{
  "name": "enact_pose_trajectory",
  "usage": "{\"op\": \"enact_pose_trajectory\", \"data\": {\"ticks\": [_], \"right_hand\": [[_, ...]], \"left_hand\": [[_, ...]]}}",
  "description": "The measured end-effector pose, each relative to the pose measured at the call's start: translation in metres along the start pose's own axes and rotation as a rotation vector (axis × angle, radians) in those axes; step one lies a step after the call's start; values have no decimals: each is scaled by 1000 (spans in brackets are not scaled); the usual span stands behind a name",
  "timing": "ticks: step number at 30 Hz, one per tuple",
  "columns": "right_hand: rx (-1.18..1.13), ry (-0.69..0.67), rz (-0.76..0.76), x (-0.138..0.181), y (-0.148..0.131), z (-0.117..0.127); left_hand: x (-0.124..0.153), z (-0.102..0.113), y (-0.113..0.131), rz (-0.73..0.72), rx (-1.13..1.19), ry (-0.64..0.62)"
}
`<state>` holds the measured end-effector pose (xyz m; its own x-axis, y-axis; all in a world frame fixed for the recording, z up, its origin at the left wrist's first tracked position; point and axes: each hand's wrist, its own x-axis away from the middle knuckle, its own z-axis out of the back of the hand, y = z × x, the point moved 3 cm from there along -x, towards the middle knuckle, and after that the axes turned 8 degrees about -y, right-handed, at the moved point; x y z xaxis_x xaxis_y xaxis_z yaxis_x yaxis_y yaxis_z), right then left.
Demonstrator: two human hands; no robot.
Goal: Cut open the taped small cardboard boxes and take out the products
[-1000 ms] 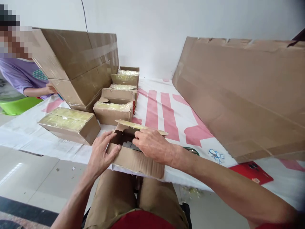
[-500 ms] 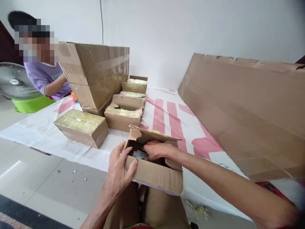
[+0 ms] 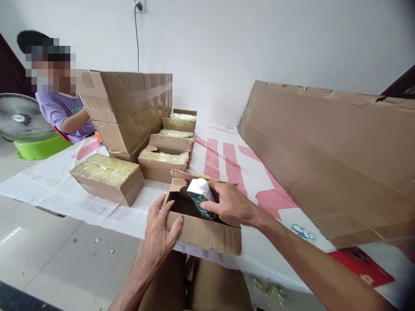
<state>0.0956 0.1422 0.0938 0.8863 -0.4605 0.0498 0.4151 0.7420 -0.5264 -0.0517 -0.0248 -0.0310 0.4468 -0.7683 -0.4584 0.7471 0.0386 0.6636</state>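
A person in a purple shirt point(image 3: 53, 110) is by the worktop point(image 3: 266, 255) at 10 o'clock from the open box point(image 3: 207, 237), with a taped box point(image 3: 105, 179) closer in that direction. The left hand point(image 3: 160, 228) has its grip lightly curled around the open box's 8 o'clock corner, fingers and thumb over the rim. A carton point(image 3: 197, 195) tilts inside that box, white top toward 11 o'clock. The right hand point(image 3: 231, 204) has its grip closed around it from 3 o'clock. A red phone point(image 3: 366, 265) lies at 4 o'clock.
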Motion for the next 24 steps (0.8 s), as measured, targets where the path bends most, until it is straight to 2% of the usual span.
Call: {"op": "enact_pose_trajectory", "data": {"ticks": [4, 7, 11, 13, 16, 18, 20, 21, 22, 24], "right_hand": [[-263, 194, -50, 17, 31, 13], [-466, 405, -20, 27, 49, 26], [-695, 747, 72, 44, 56, 50], [-736, 800, 115, 53, 53, 57], [-780, 685, 137, 65, 43, 55], [-780, 531, 114, 70, 34, 46], [-697, 375, 80, 73, 22, 33], [-624, 308, 65, 73, 15, 26], [-538, 249, 56, 71, 7, 18], [-339, 160, 44, 62, -8, -1]], "left_hand": [[-22, -21, 4, -46, 17, 16], [-52, -41, 9, -86, 24, -14], [-96, -68, 24, -71, 5, -37], [-113, -78, 33, -32, -10, -57], [-120, -76, 45, -4, -6, -17], [-110, -57, 51, -43, 40, 62], [-88, -28, 52, -88, 132, 113], [-75, -13, 51, -85, 203, 108], [-61, -2, 48, -53, 303, 51], [-33, 13, 38, 90, 565, -86]]}}
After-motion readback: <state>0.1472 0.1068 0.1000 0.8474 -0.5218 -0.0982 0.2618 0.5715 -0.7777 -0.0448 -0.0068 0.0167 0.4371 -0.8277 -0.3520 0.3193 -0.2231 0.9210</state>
